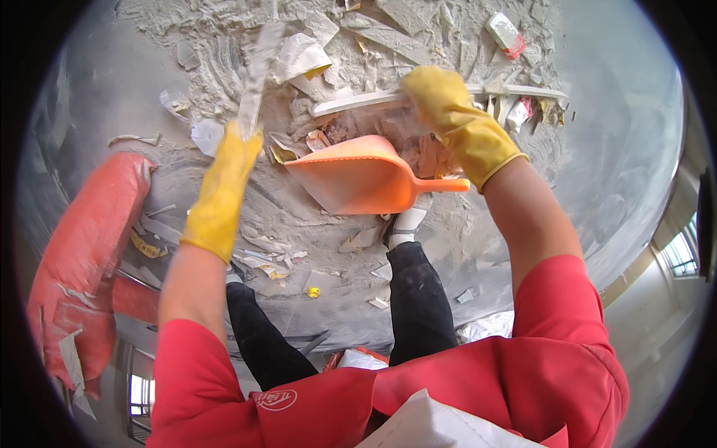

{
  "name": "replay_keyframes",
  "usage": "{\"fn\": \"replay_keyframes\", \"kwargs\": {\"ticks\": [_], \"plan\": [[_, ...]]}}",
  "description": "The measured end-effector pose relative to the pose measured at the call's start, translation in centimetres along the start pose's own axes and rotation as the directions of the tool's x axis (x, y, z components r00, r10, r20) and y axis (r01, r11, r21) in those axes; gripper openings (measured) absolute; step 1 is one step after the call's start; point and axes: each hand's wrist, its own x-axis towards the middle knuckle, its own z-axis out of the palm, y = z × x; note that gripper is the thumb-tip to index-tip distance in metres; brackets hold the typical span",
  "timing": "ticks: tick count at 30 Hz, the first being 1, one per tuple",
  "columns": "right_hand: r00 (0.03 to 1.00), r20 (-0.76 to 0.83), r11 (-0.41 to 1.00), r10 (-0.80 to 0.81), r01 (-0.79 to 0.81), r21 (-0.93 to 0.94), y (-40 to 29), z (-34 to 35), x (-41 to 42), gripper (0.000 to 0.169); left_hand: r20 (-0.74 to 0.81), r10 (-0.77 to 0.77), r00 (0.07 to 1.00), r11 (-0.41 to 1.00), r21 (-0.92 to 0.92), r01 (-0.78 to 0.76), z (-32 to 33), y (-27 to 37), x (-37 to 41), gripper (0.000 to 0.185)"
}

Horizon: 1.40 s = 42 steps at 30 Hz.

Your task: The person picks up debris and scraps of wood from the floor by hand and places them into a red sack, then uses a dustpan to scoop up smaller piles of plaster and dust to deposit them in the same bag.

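Note:
My left hand [224, 190], in a yellow rubber glove, is closed around the lower end of a long, dust-covered strip [255, 92] that is blurred and points away from me. My right hand [440, 103], gloved alike, is closed at a long white strip [358, 103] lying crosswise over the rubble; the fingertips are blurred. Between my arms an orange plastic dustpan [358, 179] lies on the dusty floor, its handle just below my right glove. Grey powder and debris [403, 22] lie heaped beyond both hands.
A filled red sack [92, 252] stands at the left. A white and red packet [506, 35] lies at the upper right. Paper scraps [263, 260] and a small yellow piece [313, 292] lie near my feet. White plastic [487, 326] lies beside my right leg.

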Motion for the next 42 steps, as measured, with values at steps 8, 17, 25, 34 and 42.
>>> {"fn": "replay_keyframes", "kwargs": {"ticks": [8, 17, 25, 34, 42], "plan": [[0.903, -0.304, 0.937, 0.305, -0.226, 0.267, -2.9, -4.8, 9.9, 0.024, -0.010, -0.162, 0.987, 0.532, -0.843, 0.079, 4.0, -2.5, -7.8, 0.038], [0.910, 0.030, 0.875, 0.414, -0.407, 0.262, -6.2, -2.8, 8.1, 0.035, 0.240, -0.120, 0.963, -0.141, -0.965, 0.223, 6.6, 0.3, -11.5, 0.045], [0.975, 0.018, 0.947, 0.220, -0.218, 0.235, -9.5, -1.6, 2.2, 0.028, 0.185, 0.139, 0.973, -0.142, -0.968, 0.205, 7.0, 2.8, -16.3, 0.054], [0.981, 0.076, 0.944, -0.176, 0.147, 0.295, -18.7, -12.9, -9.0, 0.023, 0.178, 0.169, 0.969, -0.131, -0.971, 0.201, 0.0, 8.9, -22.5, 0.052], [0.876, -0.283, 0.862, -0.392, 0.456, 0.219, -24.4, -23.2, -21.5, 0.021, -0.066, 0.346, 0.936, 0.187, -0.973, -0.138, -6.7, 10.1, -31.1, 0.040]]}}
